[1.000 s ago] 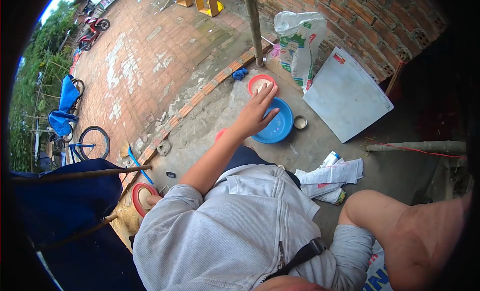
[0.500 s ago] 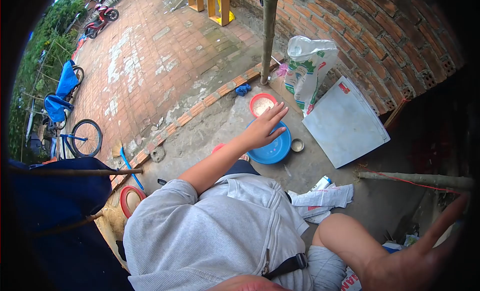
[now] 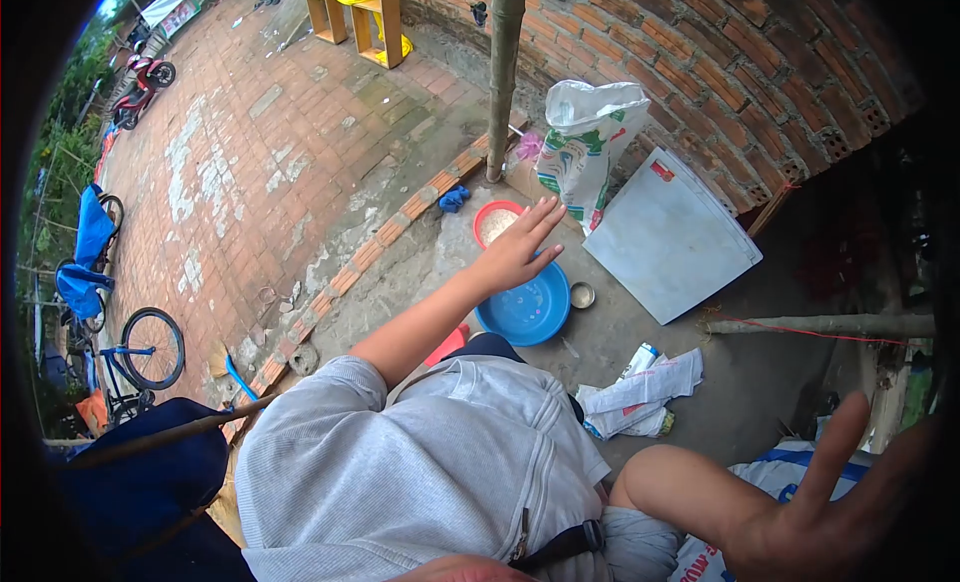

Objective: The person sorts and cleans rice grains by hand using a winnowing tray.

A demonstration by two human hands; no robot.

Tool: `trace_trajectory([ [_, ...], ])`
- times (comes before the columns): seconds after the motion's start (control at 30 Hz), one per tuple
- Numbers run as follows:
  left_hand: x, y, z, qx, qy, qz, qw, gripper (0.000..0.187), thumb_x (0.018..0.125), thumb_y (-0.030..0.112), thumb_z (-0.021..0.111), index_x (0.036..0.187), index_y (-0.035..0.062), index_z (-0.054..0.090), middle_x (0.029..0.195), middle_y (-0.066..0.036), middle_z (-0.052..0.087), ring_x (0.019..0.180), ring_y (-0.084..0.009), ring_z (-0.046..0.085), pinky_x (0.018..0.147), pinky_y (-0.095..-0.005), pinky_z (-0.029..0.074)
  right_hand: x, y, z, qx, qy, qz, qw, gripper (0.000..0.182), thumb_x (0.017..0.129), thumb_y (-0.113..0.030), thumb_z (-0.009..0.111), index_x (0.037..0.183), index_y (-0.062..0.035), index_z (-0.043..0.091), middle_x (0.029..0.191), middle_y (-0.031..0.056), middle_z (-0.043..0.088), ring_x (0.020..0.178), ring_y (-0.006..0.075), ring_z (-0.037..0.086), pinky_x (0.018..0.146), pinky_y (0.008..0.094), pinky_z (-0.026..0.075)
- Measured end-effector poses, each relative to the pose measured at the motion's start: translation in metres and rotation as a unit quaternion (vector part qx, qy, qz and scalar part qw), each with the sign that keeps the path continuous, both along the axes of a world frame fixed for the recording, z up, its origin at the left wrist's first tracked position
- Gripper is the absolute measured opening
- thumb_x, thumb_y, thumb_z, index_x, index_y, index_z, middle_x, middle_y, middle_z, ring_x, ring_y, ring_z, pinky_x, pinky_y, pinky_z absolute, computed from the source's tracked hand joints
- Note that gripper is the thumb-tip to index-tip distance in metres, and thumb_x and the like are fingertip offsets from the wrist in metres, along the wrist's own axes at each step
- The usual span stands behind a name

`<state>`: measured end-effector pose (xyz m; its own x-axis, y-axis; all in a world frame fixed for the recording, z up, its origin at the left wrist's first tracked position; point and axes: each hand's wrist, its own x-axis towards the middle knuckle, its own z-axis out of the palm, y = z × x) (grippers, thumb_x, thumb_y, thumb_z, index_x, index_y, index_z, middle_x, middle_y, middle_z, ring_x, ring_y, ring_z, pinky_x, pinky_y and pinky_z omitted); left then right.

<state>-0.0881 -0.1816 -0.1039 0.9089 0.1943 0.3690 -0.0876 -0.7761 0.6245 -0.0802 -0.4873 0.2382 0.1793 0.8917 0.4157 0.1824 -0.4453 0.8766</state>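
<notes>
My left hand point(image 3: 512, 254) is open, fingers stretched out, and holds nothing. It overlaps the far edge of a blue basin point(image 3: 545, 322) and lies close to a red bowl point(image 3: 482, 222) of pale, grain-like contents. Beside the basin on the right stands a small metal bowl point(image 3: 582, 295). At the lower right my right hand point(image 3: 815, 522) is raised near the camera, fingers spread, with nothing in it; part of it fades into the dark image edge. Behind it lies a white and blue printed sack point(image 3: 770, 472).
A tall white woven sack point(image 3: 590, 147) leans at the brick wall point(image 3: 690, 72), next to a grey panel point(image 3: 672, 237). Folded white sacks point(image 3: 645, 392) lie on the floor. A bamboo post point(image 3: 505, 82) rises by the brick edging point(image 3: 375, 247). A bicycle point(image 3: 150, 350) stands left.
The view has turned, shifting most of the surroundings left. My left hand stays spread over the basin area. My right hand's fingers now point more upward, and more of the sack behind it shows.
</notes>
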Motion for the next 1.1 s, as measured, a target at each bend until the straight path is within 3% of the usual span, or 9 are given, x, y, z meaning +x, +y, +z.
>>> trace_trajectory([
  [0.1, 0.008, 0.016, 0.0, -0.004, -0.002, -0.028, 1.0, 0.056, 0.092, 0.028, 0.05, 0.14, 0.0071, 0.03, 0.144, -0.018, 0.029, 0.134, -0.034, 0.026, 0.11, -0.0423, 0.023, -0.011, 0.011, -0.005, 0.046, 0.033, 0.03, 0.998, 0.035, 0.086, -0.008, 0.061, 0.12, -0.0087, 0.055, 0.115, 0.0225, 0.057, 0.096, 0.0322, 0.061, 0.079, 0.0359, 0.053],
  [0.17, 0.01, 0.008, 0.002, -0.026, -0.003, -0.03, 0.999, 0.056, 0.092, 0.028, 0.05, 0.14, 0.0065, 0.03, 0.144, -0.018, 0.029, 0.134, -0.0344, 0.025, 0.11, -0.042, 0.023, -0.013, 0.012, -0.001, -0.032, 0.032, -0.03, 0.999, 0.032, 0.086, -0.007, 0.06, 0.118, -0.0065, 0.057, 0.115, 0.0224, 0.058, 0.096, 0.0322, 0.061, 0.079, 0.0358, 0.052],
  [0.3, 0.023, 0.005, -0.003, -0.015, 0.003, -0.055, 0.998, 0.057, 0.092, 0.026, 0.051, 0.14, 0.0068, 0.029, 0.144, -0.018, 0.029, 0.134, -0.0348, 0.026, 0.11, -0.0417, 0.025, -0.004, 0.021, -0.005, -0.019, 0.015, 0.0, 1.0, 0.033, 0.086, -0.016, 0.062, 0.116, -0.0028, 0.057, 0.114, 0.0219, 0.058, 0.095, 0.0317, 0.062, 0.079, 0.0359, 0.052],
  [0.47, 0.036, -0.01, -0.004, -0.017, 0.001, -0.067, 0.998, 0.057, 0.092, 0.026, 0.051, 0.14, 0.0071, 0.028, 0.143, -0.018, 0.03, 0.134, -0.0348, 0.027, 0.109, -0.0421, 0.026, 0.006, 0.018, -0.008, 0.205, 0.101, -0.054, 0.972, 0.045, 0.085, -0.03, 0.063, 0.117, 0.0003, 0.056, 0.116, 0.022, 0.058, 0.093, 0.0311, 0.063, 0.075, 0.0359, 0.052],
  [0.5, 0.039, -0.014, -0.004, -0.014, 0.003, -0.062, 0.998, 0.057, 0.092, 0.026, 0.051, 0.14, 0.0071, 0.028, 0.143, -0.019, 0.03, 0.134, -0.0349, 0.027, 0.109, -0.0422, 0.026, 0.01, 0.016, -0.006, 0.206, 0.099, -0.054, 0.972, 0.045, 0.085, -0.03, 0.063, 0.117, 0.0003, 0.056, 0.116, 0.022, 0.058, 0.093, 0.0311, 0.063, 0.075, 0.0359, 0.052],
  [0.57, 0.045, -0.023, -0.003, -0.009, 0.012, -0.053, 0.998, 0.057, 0.092, 0.026, 0.051, 0.14, 0.0072, 0.028, 0.143, -0.019, 0.031, 0.134, -0.035, 0.027, 0.109, -0.0422, 0.026, 0.019, 0.011, -0.005, 0.218, 0.145, -0.011, 0.965, 0.041, 0.089, -0.035, 0.056, 0.11, 0.0006, 0.058, 0.104, 0.0206, 0.06, 0.09, 0.0351, 0.058, 0.085, 0.0454, 0.045],
  [0.67, 0.042, -0.031, -0.002, -0.015, 0.012, -0.037, 0.999, 0.058, 0.091, 0.025, 0.052, 0.14, 0.0071, 0.028, 0.142, -0.019, 0.031, 0.133, -0.035, 0.027, 0.109, -0.0427, 0.026, 0.037, -0.008, -0.012, 0.228, 0.181, 0.024, 0.956, 0.041, 0.089, -0.035, 0.056, 0.11, 0.0005, 0.058, 0.104, 0.0205, 0.06, 0.09, 0.0351, 0.058, 0.085, 0.0455, 0.045],
  [0.87, 0.066, -0.049, 0.014, 0.019, -0.022, 0.01, 1.0, 0.057, 0.091, 0.026, 0.053, 0.14, 0.0083, 0.03, 0.142, -0.017, 0.032, 0.133, -0.0338, 0.028, 0.108, -0.0424, 0.027, 0.056, 0.031, 0.004, 0.233, 0.172, 0.113, 0.95, 0.041, 0.089, -0.034, 0.056, 0.109, 0.0005, 0.058, 0.103, 0.0203, 0.059, 0.09, 0.0351, 0.057, 0.085, 0.0459, 0.045],
  [1.1, 0.073, -0.069, 0.015, 0.014, -0.002, 0.045, 0.999, 0.057, 0.091, 0.027, 0.054, 0.14, 0.0088, 0.031, 0.142, -0.016, 0.033, 0.134, -0.0321, 0.027, 0.109, -0.0424, 0.026, 0.089, -0.009, -0.009, 0.249, 0.232, 0.153, 0.928, 0.04, 0.089, -0.034, 0.055, 0.109, 0.0004, 0.058, 0.102, 0.0201, 0.059, 0.089, 0.035, 0.057, 0.086, 0.0464, 0.044],
])
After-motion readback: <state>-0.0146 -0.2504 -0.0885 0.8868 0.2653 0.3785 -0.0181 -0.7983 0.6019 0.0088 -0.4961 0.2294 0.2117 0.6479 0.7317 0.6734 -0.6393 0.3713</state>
